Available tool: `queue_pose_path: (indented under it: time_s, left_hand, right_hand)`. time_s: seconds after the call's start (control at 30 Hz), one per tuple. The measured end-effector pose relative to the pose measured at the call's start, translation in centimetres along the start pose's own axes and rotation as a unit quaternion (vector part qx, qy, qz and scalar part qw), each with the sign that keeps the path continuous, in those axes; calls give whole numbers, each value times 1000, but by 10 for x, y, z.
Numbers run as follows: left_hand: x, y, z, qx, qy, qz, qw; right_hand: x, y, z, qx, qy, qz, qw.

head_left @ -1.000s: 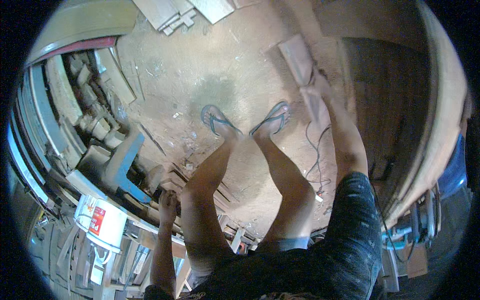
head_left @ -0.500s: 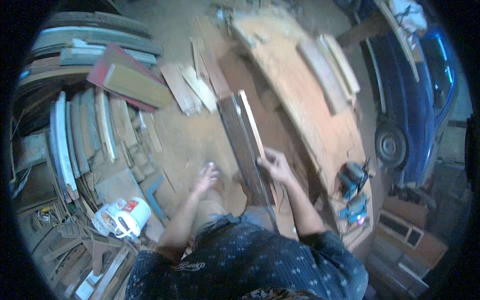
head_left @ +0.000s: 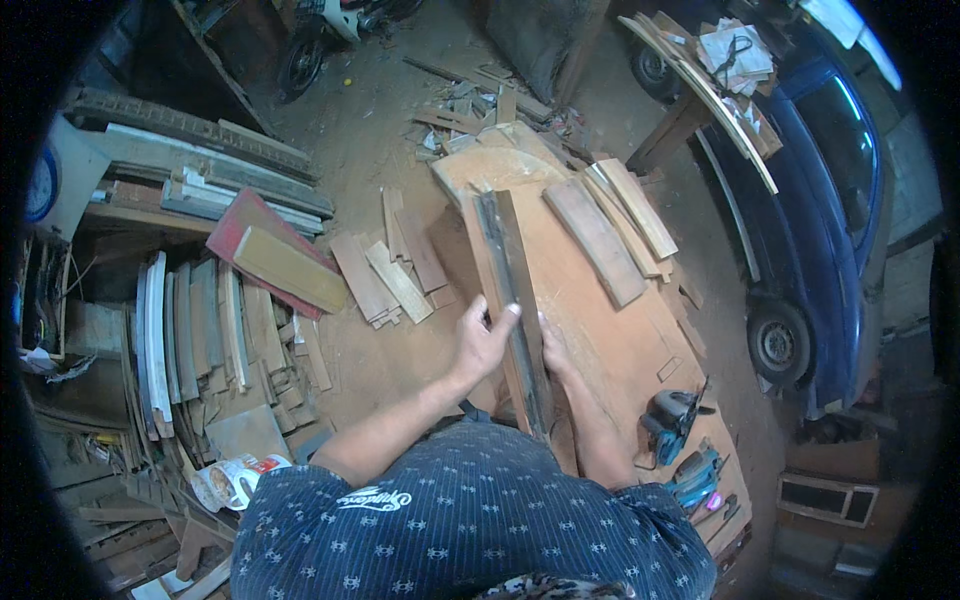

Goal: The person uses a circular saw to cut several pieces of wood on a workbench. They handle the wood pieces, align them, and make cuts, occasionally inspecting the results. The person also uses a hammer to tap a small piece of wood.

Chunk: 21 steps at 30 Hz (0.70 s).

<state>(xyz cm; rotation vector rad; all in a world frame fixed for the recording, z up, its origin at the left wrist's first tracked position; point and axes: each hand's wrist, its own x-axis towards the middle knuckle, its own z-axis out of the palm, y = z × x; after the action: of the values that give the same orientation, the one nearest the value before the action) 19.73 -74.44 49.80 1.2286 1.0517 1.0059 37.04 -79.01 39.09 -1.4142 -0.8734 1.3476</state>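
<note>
A long wooden board (head_left: 518, 350), with a dark strip down its length and lighter brown edges, is held lengthwise in front of me. My left hand (head_left: 482, 345) grips its left edge, thumb lying across the top face. From the other side my right hand (head_left: 556, 350) closes on the right edge, its fingers partly hidden by the wood. The board's far end reaches over the sawdust-covered workbench (head_left: 590, 325), and its near end comes close to my shirt.
Several planks (head_left: 600, 240) lie on the bench's far part. Blue power tools (head_left: 672, 425) rest at its near right. Short boards (head_left: 375, 275) lie on the floor to the left, beside stacked timber (head_left: 200, 330) and a white bucket (head_left: 240, 482). A blue car (head_left: 800, 230) stands at right.
My left hand, free and low on the left before, now holds the board too. The board has turned and shifted right over the bench; the view has also moved.
</note>
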Motion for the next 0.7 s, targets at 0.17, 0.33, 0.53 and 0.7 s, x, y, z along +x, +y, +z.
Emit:
queue_pose_path:
  time_s: [0.17,0.33,0.53,0.7]
  left_hand:
    - [85,-21,23,-199,39,-131,970]
    - [140,-92,39,-196,26,-235,952]
    - [168,-155,-4,17,13,-368,929]
    - [161,-279,-124,220,1,-382,898]
  right_hand:
    - [34,-52,-85,21,-89,62,994]
    - [46,-70,-110,51,-140,89,985]
    - [132,-41,-114,-358,-17,26,933]
    - [198,10,-88,-446,-24,-22,894]
